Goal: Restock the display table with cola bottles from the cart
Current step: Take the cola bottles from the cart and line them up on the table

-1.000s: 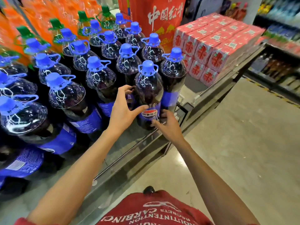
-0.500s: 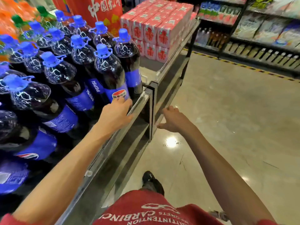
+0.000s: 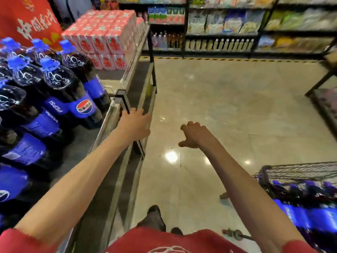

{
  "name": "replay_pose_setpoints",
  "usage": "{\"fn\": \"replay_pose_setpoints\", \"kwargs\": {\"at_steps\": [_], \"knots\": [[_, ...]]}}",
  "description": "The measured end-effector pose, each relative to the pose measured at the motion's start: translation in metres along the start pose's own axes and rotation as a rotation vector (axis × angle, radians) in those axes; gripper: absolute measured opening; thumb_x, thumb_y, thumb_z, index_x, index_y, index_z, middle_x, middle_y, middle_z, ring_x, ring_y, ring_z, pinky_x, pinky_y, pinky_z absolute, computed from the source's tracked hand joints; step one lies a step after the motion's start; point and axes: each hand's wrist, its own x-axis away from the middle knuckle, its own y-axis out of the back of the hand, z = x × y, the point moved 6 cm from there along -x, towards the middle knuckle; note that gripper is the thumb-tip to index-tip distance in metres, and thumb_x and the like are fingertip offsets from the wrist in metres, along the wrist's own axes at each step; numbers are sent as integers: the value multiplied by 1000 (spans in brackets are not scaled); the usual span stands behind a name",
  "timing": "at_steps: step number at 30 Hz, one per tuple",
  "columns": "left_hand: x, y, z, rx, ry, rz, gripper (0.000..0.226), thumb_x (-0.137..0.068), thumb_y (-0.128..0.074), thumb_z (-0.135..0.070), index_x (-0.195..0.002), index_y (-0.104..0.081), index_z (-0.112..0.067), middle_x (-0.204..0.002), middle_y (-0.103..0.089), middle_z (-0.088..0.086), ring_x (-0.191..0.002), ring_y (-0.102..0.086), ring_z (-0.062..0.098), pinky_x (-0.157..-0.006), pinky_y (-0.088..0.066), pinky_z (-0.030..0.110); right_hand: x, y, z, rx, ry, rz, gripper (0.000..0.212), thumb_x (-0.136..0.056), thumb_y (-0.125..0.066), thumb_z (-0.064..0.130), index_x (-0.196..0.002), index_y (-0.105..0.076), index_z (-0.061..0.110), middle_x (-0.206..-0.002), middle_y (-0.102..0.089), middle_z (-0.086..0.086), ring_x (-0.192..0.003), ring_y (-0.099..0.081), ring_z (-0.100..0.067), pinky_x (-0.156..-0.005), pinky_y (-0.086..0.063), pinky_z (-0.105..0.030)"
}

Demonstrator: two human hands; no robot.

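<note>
Both hands are empty. The left hand (image 3: 134,125) lies at the front rail of the table (image 3: 107,125) with its fingers loosely bent by the black corner bracket. Whether it presses on the rail or only hovers cannot be told. The right hand (image 3: 196,136) hangs over the floor (image 3: 237,106), fingers slackly curled around nothing.

Stocked bottles (image 3: 80,99) stand packed on the table at the left, blue caps up, the front one near the rail. The cart (image 3: 299,172) sits at lower right, well apart from either hand, and the cart bottles (image 3: 300,214) inside it are blurred.

The step in hand looks like the turn to the cart for the next bottle. The right hand is the nearer one and should probably lead. These bottles look large and heavy, so a grip at the neck under the cap would likely need the left hand under the base. The bottle should be lifted clear of the wire rim before it swings across. It should then go down upright on the bare strip behind the rail, label outward, without nudging the front row.
</note>
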Motion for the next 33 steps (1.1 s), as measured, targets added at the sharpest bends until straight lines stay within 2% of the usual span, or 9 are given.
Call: {"fn": "replay_pose_setpoints", "kwargs": {"at_steps": [9,15,21,26,30,33], "knots": [[27,20,-87,-109,-232,-52,59,-97,-56,-49,-146,-39,-22,-142,-47,9,-130,-46,32,-105,-44,50,114,-19,-50,-102,-274,-77,69,-95,-65,48,-150,-40,14,-147,-45,-13,-131,-47,-34,-101,-44,-44],[65,16,-126,-179,-400,-102,56,-97,-55,-50,-143,-41,-21,-137,-49,9,-127,-48,32,-99,-41,44,193,-48,-49,-164,-434,-52,71,-96,-63,48,-152,-36,14,-149,-42,-14,-134,-44,-34,-102,-43,-44],[116,16,-181,-174,-578,-110,55,-98,-55,-48,-142,-42,-19,-133,-53,9,-121,-53,31,-95,-43,41,276,-82,-51,-254,-581,-85,77,-92,-68,49,-152,-36,14,-146,-45,-15,-132,-49,-35,-105,-46,-44],[148,20,-236,-148,-683,-136,56,-97,-56,-49,-143,-42,-19,-137,-51,10,-125,-49,32,-100,-41,44,352,-108,-64,-310,-700,-117,57,-89,-70,43,-133,-51,13,-133,-54,-12,-119,-55,-33,-92,-52,-43],[173,22,-288,-166,-804,-173,60,-97,-54,-53,-145,-41,-21,-138,-49,9,-126,-48,32,-99,-41,43,408,-126,-84,-346,-784,-122,63,-93,-67,42,-144,-45,12,-141,-48,-15,-129,-49,-35,-98,-46,-43],[195,21,-332,-176,-887,-200,60,-96,-54,-56,-144,-42,-23,-136,-51,7,-122,-51,29,-95,-43,40,442,-139,-104,-384,-810,-139,65,-95,-64,43,-147,-42,11,-142,-47,-15,-128,-50,-35,-97,-46,-42]]}}
